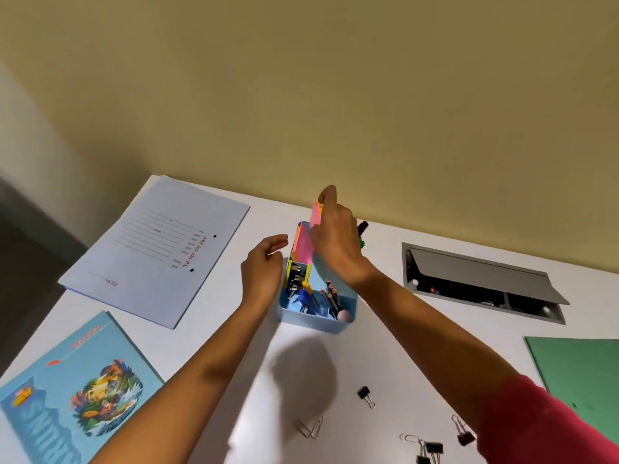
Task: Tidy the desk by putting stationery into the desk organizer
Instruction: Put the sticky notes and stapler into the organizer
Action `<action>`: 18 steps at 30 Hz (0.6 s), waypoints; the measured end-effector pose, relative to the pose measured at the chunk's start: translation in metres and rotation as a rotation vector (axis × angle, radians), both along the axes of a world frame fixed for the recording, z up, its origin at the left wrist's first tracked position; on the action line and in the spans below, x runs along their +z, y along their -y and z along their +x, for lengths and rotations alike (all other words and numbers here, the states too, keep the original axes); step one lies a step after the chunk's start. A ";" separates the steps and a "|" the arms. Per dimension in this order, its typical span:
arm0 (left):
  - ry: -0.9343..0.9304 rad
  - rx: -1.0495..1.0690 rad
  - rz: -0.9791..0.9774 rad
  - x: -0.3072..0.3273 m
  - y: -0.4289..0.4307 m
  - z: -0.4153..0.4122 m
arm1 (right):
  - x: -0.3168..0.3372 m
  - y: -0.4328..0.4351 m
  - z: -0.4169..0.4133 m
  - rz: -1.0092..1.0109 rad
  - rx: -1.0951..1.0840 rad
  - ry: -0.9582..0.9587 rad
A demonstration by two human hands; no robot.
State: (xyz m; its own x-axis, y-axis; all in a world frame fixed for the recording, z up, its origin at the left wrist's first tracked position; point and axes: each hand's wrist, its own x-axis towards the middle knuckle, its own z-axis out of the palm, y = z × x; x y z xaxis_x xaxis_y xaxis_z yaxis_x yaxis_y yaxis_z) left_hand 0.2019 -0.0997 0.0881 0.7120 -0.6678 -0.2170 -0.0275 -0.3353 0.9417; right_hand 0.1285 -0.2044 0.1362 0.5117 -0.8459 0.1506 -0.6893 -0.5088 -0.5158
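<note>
The right hand (335, 242) pinches the top edge of a pink sticky-note pad (315, 214) between thumb and forefinger, holding it upright over the far compartment, at 12 o'clock in the blue desk organizer (315, 321). The pad's lower part seems to be entering that slot already, though the hand hides where it ends. The left hand (263, 266) is loosely curled and holds nothing. It is just beside the organizer's wall at 9 o'clock, and I cannot tell whether it touches. Such a pad is likely light and bendy, with loose sheets that fan, so a pinch across its glued edge suits it best. Pencils (331, 294) stand in the near compartment. On the counter (385, 370), paper clips (310, 428) lie at 6 o'clock from the organizer and a binder clip (365, 395) at 5 o'clock; both are small, hard and slippery.
</note>
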 end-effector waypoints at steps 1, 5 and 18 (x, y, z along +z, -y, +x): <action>0.032 -0.020 0.032 -0.003 0.005 0.002 | -0.005 0.002 0.008 -0.007 0.012 -0.055; 0.066 -0.086 0.118 -0.017 0.021 0.007 | -0.018 0.007 0.029 0.032 0.039 -0.206; -0.003 -0.125 0.111 -0.037 0.030 0.009 | -0.021 0.024 0.040 0.084 0.129 -0.480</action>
